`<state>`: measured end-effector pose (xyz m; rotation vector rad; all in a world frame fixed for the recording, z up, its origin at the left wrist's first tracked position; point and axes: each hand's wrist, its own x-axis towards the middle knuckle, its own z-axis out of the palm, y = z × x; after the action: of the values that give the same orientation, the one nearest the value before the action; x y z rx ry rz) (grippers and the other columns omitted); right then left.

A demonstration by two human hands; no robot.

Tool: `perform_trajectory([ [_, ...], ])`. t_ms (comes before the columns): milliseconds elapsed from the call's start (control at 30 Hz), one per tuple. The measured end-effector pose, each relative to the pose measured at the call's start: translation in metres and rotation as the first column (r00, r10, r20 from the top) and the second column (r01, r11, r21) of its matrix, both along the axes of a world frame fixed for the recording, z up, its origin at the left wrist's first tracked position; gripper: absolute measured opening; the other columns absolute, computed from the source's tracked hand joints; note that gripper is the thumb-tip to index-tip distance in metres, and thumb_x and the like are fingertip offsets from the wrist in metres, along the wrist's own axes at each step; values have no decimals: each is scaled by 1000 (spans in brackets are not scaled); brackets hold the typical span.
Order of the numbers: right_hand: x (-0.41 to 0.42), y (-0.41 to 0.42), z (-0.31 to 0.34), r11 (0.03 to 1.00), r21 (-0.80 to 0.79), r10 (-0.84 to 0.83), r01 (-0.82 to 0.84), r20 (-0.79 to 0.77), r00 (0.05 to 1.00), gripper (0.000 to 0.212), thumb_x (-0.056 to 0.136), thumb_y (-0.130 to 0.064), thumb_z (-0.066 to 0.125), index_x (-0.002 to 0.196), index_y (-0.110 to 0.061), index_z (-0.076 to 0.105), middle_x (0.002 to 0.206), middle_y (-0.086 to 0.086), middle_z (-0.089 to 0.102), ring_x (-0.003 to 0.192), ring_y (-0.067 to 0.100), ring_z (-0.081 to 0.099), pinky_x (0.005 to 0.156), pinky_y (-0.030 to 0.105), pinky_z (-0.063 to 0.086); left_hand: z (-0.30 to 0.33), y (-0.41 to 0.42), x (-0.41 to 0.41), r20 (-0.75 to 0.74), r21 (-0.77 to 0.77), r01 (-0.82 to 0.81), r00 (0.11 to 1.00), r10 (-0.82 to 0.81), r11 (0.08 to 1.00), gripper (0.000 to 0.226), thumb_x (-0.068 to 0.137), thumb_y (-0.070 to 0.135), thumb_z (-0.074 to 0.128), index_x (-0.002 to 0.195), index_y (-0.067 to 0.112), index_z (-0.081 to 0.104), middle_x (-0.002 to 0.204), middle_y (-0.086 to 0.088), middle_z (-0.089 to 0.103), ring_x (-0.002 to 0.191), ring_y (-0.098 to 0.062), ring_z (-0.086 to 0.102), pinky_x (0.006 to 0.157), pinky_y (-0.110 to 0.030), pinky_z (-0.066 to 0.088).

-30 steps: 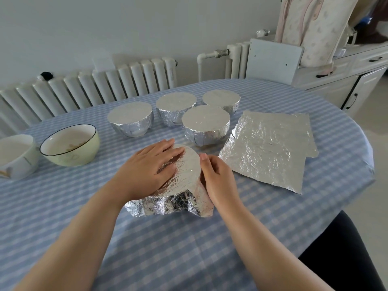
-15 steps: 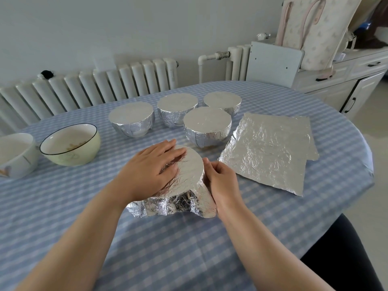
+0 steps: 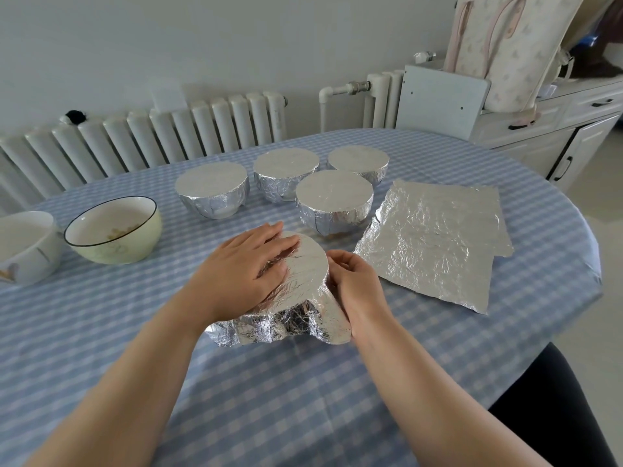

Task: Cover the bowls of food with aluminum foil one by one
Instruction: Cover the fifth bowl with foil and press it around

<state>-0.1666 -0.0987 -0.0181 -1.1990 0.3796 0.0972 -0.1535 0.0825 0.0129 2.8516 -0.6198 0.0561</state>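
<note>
Near the middle of the table stands a bowl under a sheet of aluminum foil (image 3: 305, 274), its loose edges flaring out at the base. My left hand (image 3: 242, 271) lies flat on the foil top and presses it down. My right hand (image 3: 357, 284) cups the bowl's right side, fingers curled onto the foil at the rim. Behind it stand several bowls wrapped tight in foil (image 3: 334, 200). At the left are two uncovered bowls, a pale green bowl (image 3: 114, 230) with some food in it and a white bowl (image 3: 23, 247).
Spare foil sheets (image 3: 435, 237) lie stacked flat to the right of the bowls. The blue checked tablecloth (image 3: 296, 399) covers an oval table. A radiator (image 3: 168, 136) runs along the wall behind, and a white cabinet (image 3: 556, 129) stands at the far right.
My right hand's fingers have curled in tighter on the foil at the bowl's right rim. My left hand stays flat on top.
</note>
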Motion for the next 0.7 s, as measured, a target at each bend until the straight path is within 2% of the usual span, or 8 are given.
perform_trajectory([
  [200, -3, -4, 3, 994, -49, 98, -97, 14, 995, 24, 84, 15, 51, 84, -6, 63, 67, 11, 62, 54, 22, 54, 51, 29, 47, 0, 0, -1, -2, 10, -2, 1000, 2, 1000, 75, 78, 70, 6, 149, 49, 20, 160, 23, 6, 147, 2, 2, 116, -24, 2],
  [300, 2, -12, -1, 981, -127, 150, -148, 9, 989, 38, 83, 19, 37, 86, -6, 65, 79, 14, 67, 62, 23, 59, 62, 34, 51, 2, -1, -2, -9, 18, -2, 1000, 3, 1000, 76, 78, 70, 5, 150, 49, 18, 160, 23, 5, 147, 2, 1, 115, -24, 2],
  [367, 4, -20, -4, 960, -280, 52, -24, 92, 994, 38, 89, 11, 38, 86, -15, 66, 88, 8, 70, 75, 19, 64, 77, 35, 53, 2, -1, -2, -12, 26, -4, 1000, 4, 1000, 76, 78, 70, 4, 150, 49, 17, 160, 23, 3, 147, 2, 0, 115, -24, 1],
  [433, -4, -24, 1, 896, -417, -40, 153, 268, 963, 27, 94, -4, 48, 89, -25, 65, 92, -5, 70, 86, 10, 66, 84, 26, 53, 2, 0, -2, -14, 32, -5, 1000, 6, 999, 75, 78, 70, 5, 150, 50, 16, 160, 23, 3, 147, 3, -1, 114, -23, 0],
  [500, -19, -17, 11, 879, -454, 34, 146, 363, 931, 9, 97, -23, 55, 95, -25, 64, 89, -9, 68, 79, -1, 64, 74, 11, 47, 2, -1, -2, -7, 34, -2, 1000, 2, 999, 75, 79, 70, 5, 150, 49, 16, 161, 21, 4, 147, 1, 1, 114, -23, 1],
  [533, -26, -12, 13, 877, -470, 93, 98, 366, 926, 10, 97, -29, 55, 97, -22, 63, 88, -6, 67, 68, -3, 63, 66, 7, 45, 2, -1, -2, -5, 36, -2, 1000, 2, 999, 75, 79, 70, 5, 150, 49, 16, 161, 21, 5, 147, 1, 1, 115, -23, 1],
  [600, -33, -1, 9, 883, -466, 132, 62, 372, 919, 10, 97, -28, 58, 99, -18, 60, 94, 8, 63, 47, 1, 58, 49, 10, 43, 2, -1, -2, -5, 43, -12, 1000, 13, 999, 75, 79, 70, 5, 150, 49, 17, 161, 21, 4, 147, 1, 1, 114, -23, 1],
  [700, -37, 8, 3, 927, -359, 36, 108, 372, 928, 4, 97, -21, 58, 100, -24, 58, 100, 20, 60, 35, 7, 50, 34, 16, 35, 5, -3, -5, -22, 54, -33, 999, 34, 998, 67, 86, 65, 13, 150, 49, 16, 161, 23, 2, 147, 2, -1, 115, -26, 3],
])
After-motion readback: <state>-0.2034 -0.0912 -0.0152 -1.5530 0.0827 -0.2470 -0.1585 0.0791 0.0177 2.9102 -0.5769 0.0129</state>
